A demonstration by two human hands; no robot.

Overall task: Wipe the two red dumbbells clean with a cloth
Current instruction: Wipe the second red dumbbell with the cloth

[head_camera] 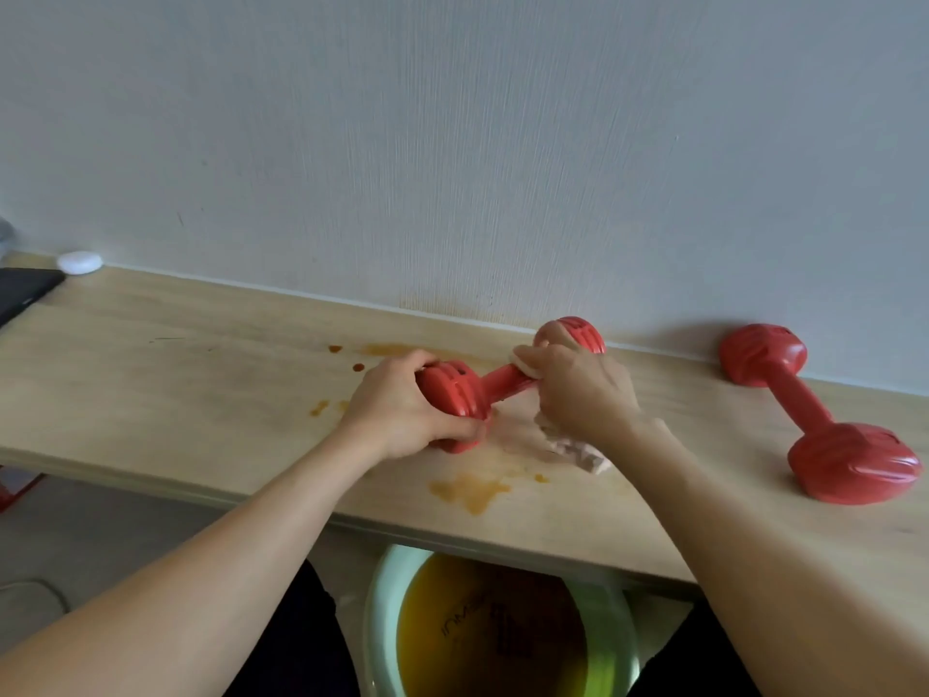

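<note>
Dumbbell [502, 382] is steadied on the table [201, 344] by the left hand [402, 410], curled round its near head; cloth [578, 452] is gripped round the bar by the right hand [583, 389]. Second dumbbell [814, 415] lies well apart, right. Stains [470, 490] could be smeared back on by the trailing cloth. Right fingertips are hidden.

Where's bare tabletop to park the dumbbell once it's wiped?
Widest bare stretch: the table left of the left hand, between the orange stains and the dark device. A narrower gap lies between the right hand with its cloth and the second dumbbell. Crowded: the centre, with held dumbbell and front stain.
</note>
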